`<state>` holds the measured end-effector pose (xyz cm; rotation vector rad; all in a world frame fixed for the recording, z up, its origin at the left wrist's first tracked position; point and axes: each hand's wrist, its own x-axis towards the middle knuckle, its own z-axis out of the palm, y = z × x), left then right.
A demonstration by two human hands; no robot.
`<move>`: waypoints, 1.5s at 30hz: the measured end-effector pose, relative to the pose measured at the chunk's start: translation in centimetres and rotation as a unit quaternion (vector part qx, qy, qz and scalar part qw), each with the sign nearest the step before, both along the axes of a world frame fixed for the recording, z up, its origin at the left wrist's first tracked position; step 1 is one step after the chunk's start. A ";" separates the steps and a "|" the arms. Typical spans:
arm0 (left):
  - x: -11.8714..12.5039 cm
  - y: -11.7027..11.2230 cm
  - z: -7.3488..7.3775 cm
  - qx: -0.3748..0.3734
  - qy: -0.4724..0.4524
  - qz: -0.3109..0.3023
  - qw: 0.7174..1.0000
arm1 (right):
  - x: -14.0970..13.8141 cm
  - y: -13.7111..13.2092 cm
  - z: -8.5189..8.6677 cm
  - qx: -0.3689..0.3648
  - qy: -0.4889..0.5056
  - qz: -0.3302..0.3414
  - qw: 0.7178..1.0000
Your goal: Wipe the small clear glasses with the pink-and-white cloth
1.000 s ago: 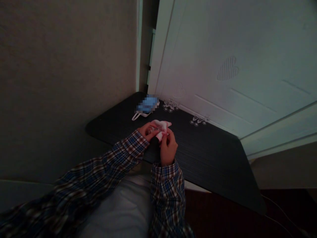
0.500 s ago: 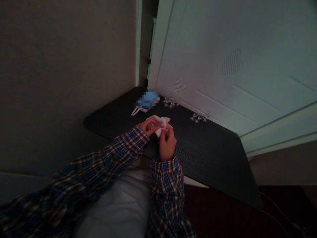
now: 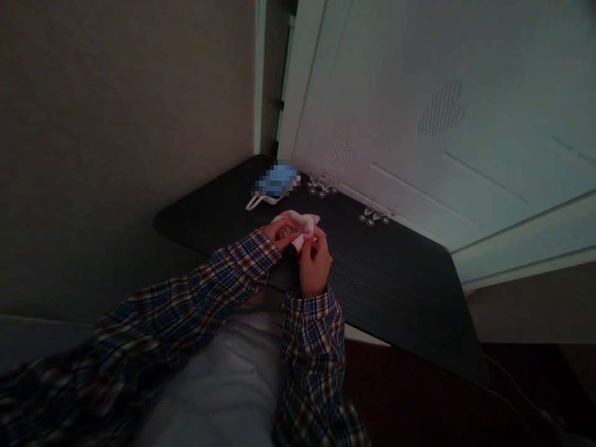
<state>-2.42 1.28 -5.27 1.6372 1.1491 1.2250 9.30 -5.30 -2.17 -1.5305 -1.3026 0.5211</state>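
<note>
A pink and white cloth [image 3: 303, 222] is bunched up between my two hands, just above the dark table. My left hand [image 3: 275, 232] is closed around a small clear glass [image 3: 283, 233] with part of the cloth against it; the fingers and dim light hide much of its shape. My right hand [image 3: 315, 266] pinches the near right side of the cloth between thumb and fingers. Beyond the hands, two groups of small clear stemmed glasses stand by the white panel, one cluster [image 3: 321, 184] to the left and another [image 3: 375, 215] to the right.
The black tabletop [image 3: 395, 285] has rounded corners. On its far left lies a phone-like device [image 3: 278, 180] with a blurred screen and a white loop. A white panel with heart patterns [image 3: 442, 108] borders the far side; a wall [image 3: 125, 112] rises at left. A thin cable [image 3: 510, 375] runs at lower right.
The view has shifted slightly, with the table a little higher in the picture. Both hands keep their hold, and the cloth's folds have changed only slightly.
</note>
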 end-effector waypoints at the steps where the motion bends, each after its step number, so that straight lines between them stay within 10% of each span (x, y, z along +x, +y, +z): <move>1: 0.0 0.1 -0.1 0.009 0.017 0.004 1.000 | 0.0 0.0 0.0 -0.001 0.000 -0.001 1.000; 45: -0.2 0.4 -0.3 0.015 0.133 0.010 0.991 | 0.2 0.0 -0.3 -0.003 0.006 0.002 1.000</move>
